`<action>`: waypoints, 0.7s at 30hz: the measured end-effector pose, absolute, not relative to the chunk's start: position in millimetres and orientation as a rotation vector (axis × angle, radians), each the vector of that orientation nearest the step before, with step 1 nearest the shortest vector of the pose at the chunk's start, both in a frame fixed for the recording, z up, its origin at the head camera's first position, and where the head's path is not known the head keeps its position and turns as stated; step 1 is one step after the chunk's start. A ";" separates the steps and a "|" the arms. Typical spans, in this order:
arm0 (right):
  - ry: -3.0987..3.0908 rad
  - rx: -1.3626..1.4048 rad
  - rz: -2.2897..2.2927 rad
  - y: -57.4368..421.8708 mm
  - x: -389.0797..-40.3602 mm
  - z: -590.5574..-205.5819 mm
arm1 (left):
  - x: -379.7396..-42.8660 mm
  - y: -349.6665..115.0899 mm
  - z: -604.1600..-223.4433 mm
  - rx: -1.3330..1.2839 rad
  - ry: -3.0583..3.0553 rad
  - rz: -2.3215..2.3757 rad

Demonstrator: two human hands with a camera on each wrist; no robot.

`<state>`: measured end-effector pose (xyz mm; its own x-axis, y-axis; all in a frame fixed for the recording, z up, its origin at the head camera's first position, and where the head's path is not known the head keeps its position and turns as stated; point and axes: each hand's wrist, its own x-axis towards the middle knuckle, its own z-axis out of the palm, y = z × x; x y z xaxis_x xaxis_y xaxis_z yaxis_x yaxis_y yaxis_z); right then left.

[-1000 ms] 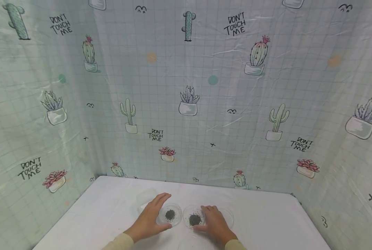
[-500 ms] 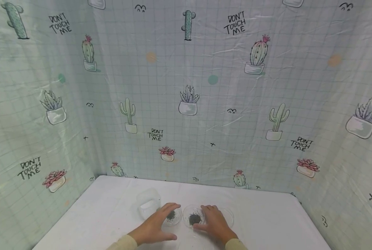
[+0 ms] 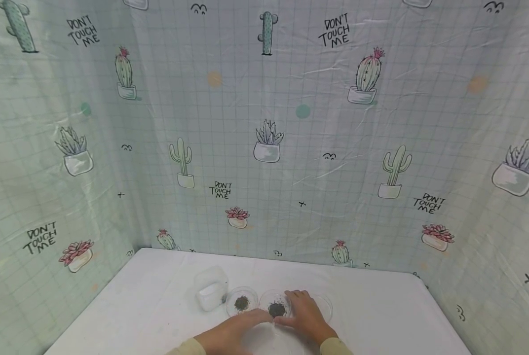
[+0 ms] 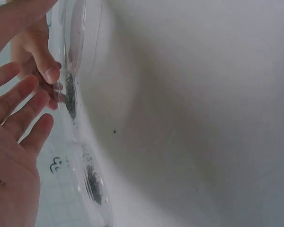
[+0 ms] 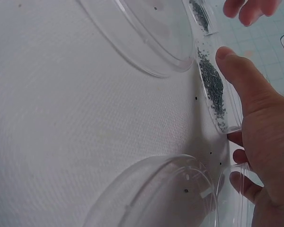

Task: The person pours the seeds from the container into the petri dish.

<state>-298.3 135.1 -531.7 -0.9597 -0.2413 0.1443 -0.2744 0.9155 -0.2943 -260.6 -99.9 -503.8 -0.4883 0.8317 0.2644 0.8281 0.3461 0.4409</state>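
Observation:
Two clear petri dishes with dark granules stand side by side on the white table. My right hand [image 3: 306,315] grips the right petri dish [image 3: 268,299], its thumb at the near rim and its fingers round the right side; dark granules [image 5: 212,85] lie heaped inside. The left petri dish [image 3: 242,313] stands free of both hands and holds a smaller dark heap [image 3: 241,302]. My left hand [image 3: 231,333] reaches over a clear round dish [image 3: 275,345] at the near edge of the head view. Its fingers [image 4: 19,109] are spread with nothing between them.
A clear container [image 3: 211,290] with something white in it stands at the left. Another clear round dish [image 3: 324,308] is partly hidden behind my right hand. Stray dark specks [image 5: 196,98] dot the table. A cactus-print curtain [image 3: 269,197] surrounds the far sides.
My left hand has left the left petri dish and moved nearer and to the right, over the near clear dish. My right hand has stayed at the right petri dish.

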 end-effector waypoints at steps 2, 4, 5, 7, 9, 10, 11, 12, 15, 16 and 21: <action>-2.970 0.391 0.483 135.2 -298.6 -532.4 | -261.4 -96.7 -506.4 1.620 2.543 0.817; -2.965 0.390 0.488 135.5 -298.6 -532.6 | -261.9 -94.3 -508.8 1.651 2.517 0.799; -2.964 0.390 0.486 135.7 -298.6 -532.7 | -262.2 -93.3 -510.0 1.671 2.510 0.784; -2.964 0.391 0.477 136.2 -298.9 -533.2 | -262.8 -91.8 -512.5 1.705 2.503 0.752; -2.963 0.397 0.466 136.4 -299.0 -533.2 | -263.4 -90.2 -514.8 1.743 2.494 0.731; -2.967 0.393 0.465 136.5 -299.2 -533.3 | -263.8 -89.6 -515.7 1.759 2.488 0.724; -2.971 0.389 0.460 136.5 -299.5 -533.5 | -264.1 -89.0 -516.2 1.771 2.481 0.721; -2.974 0.384 0.464 136.3 -299.6 -533.4 | -264.2 -88.6 -516.7 1.774 2.480 0.714; -2.974 0.388 0.475 136.1 -300.1 -533.3 | -264.0 -88.0 -516.8 1.736 2.460 0.709; -2.974 0.389 0.481 136.2 -300.0 -533.3 | -263.6 -87.7 -516.3 1.711 2.455 0.709; -2.965 0.412 0.470 137.0 -299.4 -533.5 | -262.7 -85.8 -516.9 1.674 2.460 0.665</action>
<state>-299.4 137.0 -533.5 -0.9569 -0.2481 0.1509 -0.2826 0.9151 -0.2876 -262.7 -85.8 -516.9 -0.3939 0.9043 0.1643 0.8640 0.3033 0.4020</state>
